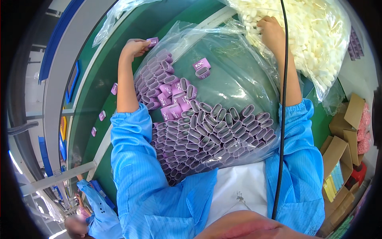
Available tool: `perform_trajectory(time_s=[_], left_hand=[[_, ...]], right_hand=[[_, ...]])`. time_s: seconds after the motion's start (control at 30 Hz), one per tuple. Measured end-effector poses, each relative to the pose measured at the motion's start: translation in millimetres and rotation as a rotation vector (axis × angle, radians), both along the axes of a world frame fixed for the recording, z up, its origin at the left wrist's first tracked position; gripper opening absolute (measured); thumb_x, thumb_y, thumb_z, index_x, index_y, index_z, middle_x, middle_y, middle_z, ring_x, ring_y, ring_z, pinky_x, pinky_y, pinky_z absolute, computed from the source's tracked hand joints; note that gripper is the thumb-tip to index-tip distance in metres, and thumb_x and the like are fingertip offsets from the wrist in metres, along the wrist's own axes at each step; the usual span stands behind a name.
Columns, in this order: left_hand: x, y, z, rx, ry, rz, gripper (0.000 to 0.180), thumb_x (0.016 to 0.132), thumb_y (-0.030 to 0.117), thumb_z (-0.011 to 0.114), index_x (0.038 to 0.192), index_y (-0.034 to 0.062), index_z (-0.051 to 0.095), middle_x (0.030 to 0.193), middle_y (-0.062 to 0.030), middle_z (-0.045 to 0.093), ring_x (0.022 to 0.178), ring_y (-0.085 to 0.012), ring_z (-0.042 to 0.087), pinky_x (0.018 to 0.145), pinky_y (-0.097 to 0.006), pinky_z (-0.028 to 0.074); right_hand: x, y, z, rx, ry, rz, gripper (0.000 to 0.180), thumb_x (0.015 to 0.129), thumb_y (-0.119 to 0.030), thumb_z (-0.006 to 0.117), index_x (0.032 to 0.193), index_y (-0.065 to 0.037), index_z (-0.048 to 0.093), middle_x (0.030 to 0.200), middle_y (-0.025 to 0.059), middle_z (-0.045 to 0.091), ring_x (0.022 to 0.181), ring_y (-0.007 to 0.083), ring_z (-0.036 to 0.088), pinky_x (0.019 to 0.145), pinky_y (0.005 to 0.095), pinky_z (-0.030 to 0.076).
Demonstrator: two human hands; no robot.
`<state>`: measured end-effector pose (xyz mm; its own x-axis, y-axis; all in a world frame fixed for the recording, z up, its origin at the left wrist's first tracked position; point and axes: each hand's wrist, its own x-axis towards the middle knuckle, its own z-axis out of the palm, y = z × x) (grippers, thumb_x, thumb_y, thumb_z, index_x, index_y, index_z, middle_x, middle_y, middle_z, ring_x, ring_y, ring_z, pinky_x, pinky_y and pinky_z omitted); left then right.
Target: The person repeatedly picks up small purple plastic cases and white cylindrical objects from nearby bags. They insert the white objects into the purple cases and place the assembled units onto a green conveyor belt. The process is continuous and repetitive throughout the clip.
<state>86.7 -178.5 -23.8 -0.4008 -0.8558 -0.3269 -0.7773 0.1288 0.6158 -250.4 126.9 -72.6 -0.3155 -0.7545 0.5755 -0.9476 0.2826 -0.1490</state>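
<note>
My left hand (137, 48) is stretched out at the far left, over the green surface. Its fingers pinch a small purple casing (153, 42) with white lettering. My right hand (273, 33) reaches over a clear bag of small cream-coloured pieces (314, 36). The fingers there are curled in against the pieces, and what they grip, if anything, is too small to make out. Between my arms lies a clear plastic bag (238, 79) with many hollow oval purple casings (207, 131), most standing on end, open side up. Two purple casings (202, 63) lie apart from the pile.
Several loose purple casings (102, 115) sit on the green conveyor belt (85, 131) to the left. A black cable (283, 119) hangs down in front of my right arm. Cardboard boxes (338, 159) stand at the right. Another person in blue (101, 217) is at the lower left.
</note>
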Motion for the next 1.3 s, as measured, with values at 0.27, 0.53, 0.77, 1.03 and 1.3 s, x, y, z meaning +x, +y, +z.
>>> perform_trajectory(time_s=[0.27, 0.53, 0.77, 1.03, 1.3], left_hand=[[-63.1, 128.4, 51.3, -0.463, 0.094, -0.780, 0.027, 0.073, 0.022, 0.073, 0.089, 0.0015, 0.068, 0.089, -0.0132, 0.068, 0.078, -0.0269, 0.065, 0.070, -0.037, 0.050], [-76.2, 151.1, 26.0, -0.207, -0.091, -1.022, 0.037, 0.074, 0.016, 0.074, 0.103, -0.0025, 0.062, 0.086, -0.0089, 0.067, 0.075, -0.0178, 0.063, 0.069, -0.030, 0.049], [-88.8, 151.8, 32.1, 0.199, 0.926, -0.479, 0.026, 0.084, 0.006, 0.066, 0.107, -0.0027, 0.059, 0.098, -0.0100, 0.065, 0.088, -0.0175, 0.063, 0.082, -0.029, 0.052], [-93.4, 167.1, 14.0, 0.497, 1.085, -0.385, 0.034, 0.084, 0.004, 0.066, 0.115, -0.0043, 0.056, 0.109, -0.0144, 0.062, 0.096, -0.0203, 0.063, 0.087, -0.033, 0.054], [-92.1, 169.9, 19.0, 0.227, 0.961, -0.512, 0.031, 0.082, 0.001, 0.067, 0.111, -0.0031, 0.059, 0.109, -0.0144, 0.063, 0.096, -0.0194, 0.062, 0.085, -0.033, 0.055]], right_hand=[[36.8, -0.6, 25.6, -0.259, -0.253, 0.072, 0.015, 0.080, -0.011, 0.065, 0.093, -0.005, 0.066, 0.079, 0.0122, 0.064, 0.075, 0.0285, 0.061, 0.068, 0.0372, 0.049], [67.6, 2.8, 39.4, -0.145, -0.611, 0.254, 0.017, 0.076, -0.011, 0.072, 0.091, -0.004, 0.065, 0.064, 0.0060, 0.062, 0.060, 0.0140, 0.060, 0.056, 0.0265, 0.046], [86.6, -3.9, 36.0, -0.424, -1.244, 0.581, 0.016, 0.081, -0.003, 0.068, 0.095, 0.002, 0.062, 0.088, 0.0065, 0.066, 0.082, 0.0117, 0.062, 0.076, 0.0252, 0.050], [110.4, -2.6, 42.2, -0.509, -1.322, 0.542, 0.014, 0.079, 0.001, 0.069, 0.091, 0.004, 0.063, 0.086, 0.0076, 0.066, 0.079, 0.0121, 0.063, 0.073, 0.0245, 0.052], [111.7, 0.2, 44.2, -0.529, -1.320, 0.549, 0.010, 0.077, -0.001, 0.072, 0.081, 0.003, 0.063, 0.084, 0.0072, 0.065, 0.072, 0.0097, 0.060, 0.064, 0.0220, 0.049]])
